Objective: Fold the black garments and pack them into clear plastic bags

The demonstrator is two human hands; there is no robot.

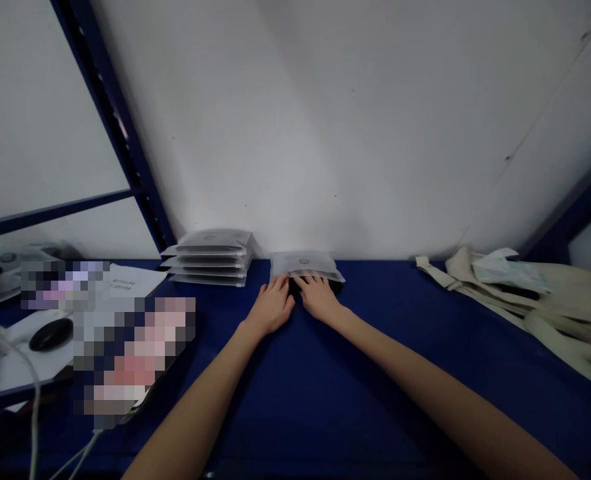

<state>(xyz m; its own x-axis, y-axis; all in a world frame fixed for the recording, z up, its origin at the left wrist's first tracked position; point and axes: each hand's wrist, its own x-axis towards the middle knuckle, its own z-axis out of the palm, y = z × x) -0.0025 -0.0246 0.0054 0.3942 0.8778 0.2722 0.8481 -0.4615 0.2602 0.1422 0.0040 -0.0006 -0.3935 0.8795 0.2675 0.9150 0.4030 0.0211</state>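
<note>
Both of my hands reach to the back of the blue tabletop, by a frosted plastic pouch (304, 261) lying against the white wall. Something dark shows under its front edge; what it is I cannot make out. My left hand (272, 308) touches the front edge left of centre, fingers stretched forward and thumb apart. Just right of it, my right hand (319, 298) rests spread fingers on the same edge. To the left of my hands, similar frosted pouches (208, 257) are piled in a neat stack.
Beige cloth bags (565, 300) lie heaped at the right. On the left are a blurred-out phone-like thing (140, 360) with a white cable, paper sheets (130, 283), a black computer mouse (51, 335) and another frosted pouch (20, 260). A blue post (120, 133) rises behind them.
</note>
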